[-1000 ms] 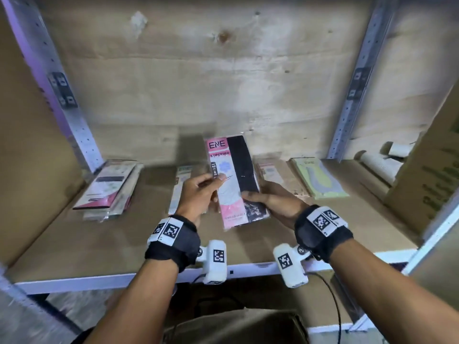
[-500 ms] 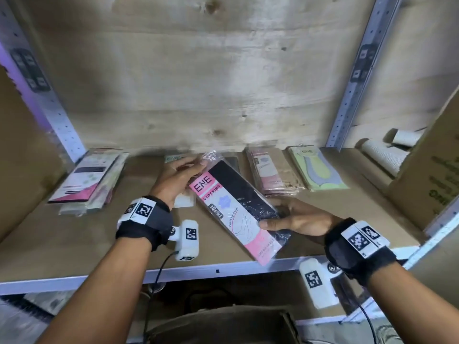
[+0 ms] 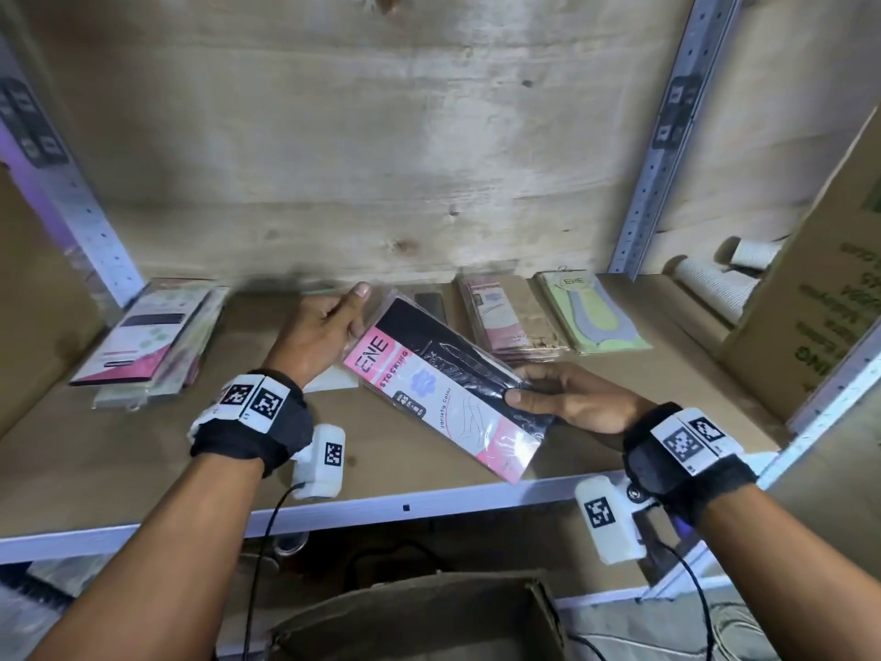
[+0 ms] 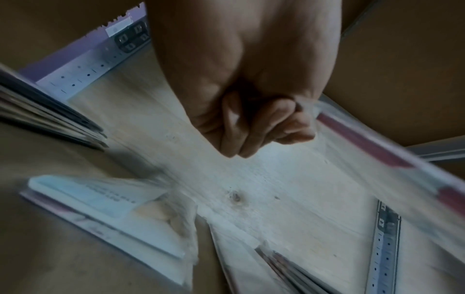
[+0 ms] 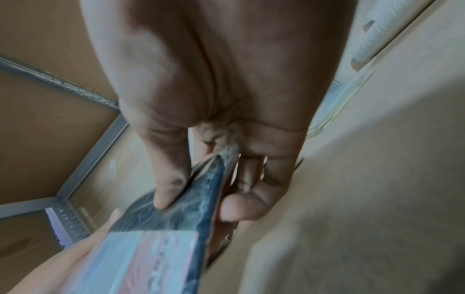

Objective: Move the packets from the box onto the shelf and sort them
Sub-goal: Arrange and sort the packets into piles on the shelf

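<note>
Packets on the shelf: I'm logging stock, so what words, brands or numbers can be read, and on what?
"ENE" - pink and black packet gripped by the right hand, left hand at its top corner.
"STOCKING" - same packet.
"variety color" - same packet.
"ENE" - green packet at the back.
Green print on the cardboard box: unreadable.
Other packets: too blurred.

Bare plywood back wall (image 3: 362, 150) with knots. Perforated grey metal uprights: one at left (image 3: 62, 202), one at right (image 3: 665, 136), each carrying a dark bracket. Corrugated paper rolls (image 3: 710, 286) lie far right, beside a large brown carton (image 3: 820, 322) with green print. Black cables (image 3: 260, 560) hang below. Wrist straps with square black-and-white markers (image 3: 255, 403) and white camera pods (image 3: 608, 520).
</note>
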Motion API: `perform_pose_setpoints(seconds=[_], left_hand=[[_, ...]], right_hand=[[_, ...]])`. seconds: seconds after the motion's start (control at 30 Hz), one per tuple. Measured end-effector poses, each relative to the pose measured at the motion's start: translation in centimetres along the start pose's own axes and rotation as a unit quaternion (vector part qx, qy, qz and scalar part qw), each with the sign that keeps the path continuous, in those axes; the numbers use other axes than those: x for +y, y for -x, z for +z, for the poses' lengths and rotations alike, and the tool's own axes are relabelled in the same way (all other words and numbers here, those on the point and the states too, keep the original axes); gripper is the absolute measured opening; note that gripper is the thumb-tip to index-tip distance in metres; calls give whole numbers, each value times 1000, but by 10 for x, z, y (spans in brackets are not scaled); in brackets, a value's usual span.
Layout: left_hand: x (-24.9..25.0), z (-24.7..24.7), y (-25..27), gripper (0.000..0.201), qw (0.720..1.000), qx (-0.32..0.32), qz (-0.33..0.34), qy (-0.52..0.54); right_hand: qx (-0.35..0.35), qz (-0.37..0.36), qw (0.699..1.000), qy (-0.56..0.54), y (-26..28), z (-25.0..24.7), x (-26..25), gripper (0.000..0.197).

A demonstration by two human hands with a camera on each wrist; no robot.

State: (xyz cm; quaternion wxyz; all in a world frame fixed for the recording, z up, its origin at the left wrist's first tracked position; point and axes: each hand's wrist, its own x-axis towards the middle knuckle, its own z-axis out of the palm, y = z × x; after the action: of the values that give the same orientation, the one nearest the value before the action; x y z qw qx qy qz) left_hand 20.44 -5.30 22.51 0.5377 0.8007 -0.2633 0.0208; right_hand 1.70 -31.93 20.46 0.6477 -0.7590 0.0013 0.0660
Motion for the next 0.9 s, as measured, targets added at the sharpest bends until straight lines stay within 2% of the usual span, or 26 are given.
perform_pose_setpoints(seconds=[0.1, 0.23, 0.37, 0.5, 0.6, 0.7, 0.77, 0.9], left_hand=[[-1, -4, 5, 57, 999, -8, -28, 27], [-2, -12, 9, 56, 986, -7, -112, 121], [-4, -23, 12, 57, 973, -20, -144, 179], [-9, -29, 14, 56, 982, 9, -131, 135], [-7, -36, 16, 66, 978, 28, -153, 139], [-8, -50, 16, 77, 961, 70, -164, 211], [-7, -54, 14, 76, 954, 86, -171, 231], [1, -34, 11, 63, 962, -5, -197, 191]], right_hand=[[-8, -3, 1000, 2, -1, 4, -6, 19], [-18, -13, 1000, 10, -8, 11, -8, 27], [-21, -4, 1000, 2, -17, 21, -6, 23], [-9, 31, 999, 11, -20, 27, -9, 14], [-1, 39, 999, 5, -24, 28, -13, 17], [27, 26, 993, -112, -30, 34, -15, 17], [53, 13, 982, -181, -35, 40, -20, 20], [116, -16, 978, -172, -58, 50, -34, 11]])
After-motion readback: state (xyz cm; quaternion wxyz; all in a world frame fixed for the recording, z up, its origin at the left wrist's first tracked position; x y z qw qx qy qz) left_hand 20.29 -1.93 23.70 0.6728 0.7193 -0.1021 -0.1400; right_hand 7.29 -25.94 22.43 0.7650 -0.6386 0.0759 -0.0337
